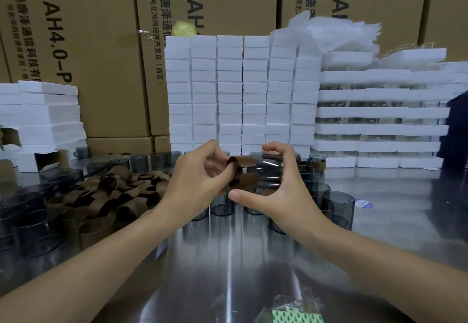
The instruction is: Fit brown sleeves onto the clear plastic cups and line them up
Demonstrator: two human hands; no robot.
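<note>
Brown sleeve (245, 181): pinched half-open by left hand (192, 178) mid-air against clear cup (268, 170) gripped sideways by right hand (278, 196); likely needed spreading round, squaring to the cup, then sliding on.

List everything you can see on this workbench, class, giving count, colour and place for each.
brown sleeve: one, brown, at held cup's left end.
clear plastic cup: one, smoky clear, held sideways, centre.
loose sleeves: many, brown, heaped left.
bare cups: many, smoky clear, around the hands.
foam blocks: many, white, stacked behind.
cardboard boxes: several, brown, rear.
table: one, steel, underneath.
left hand: one, pinching brown sleeve.
right hand: one, gripping clear plastic cup.
</note>
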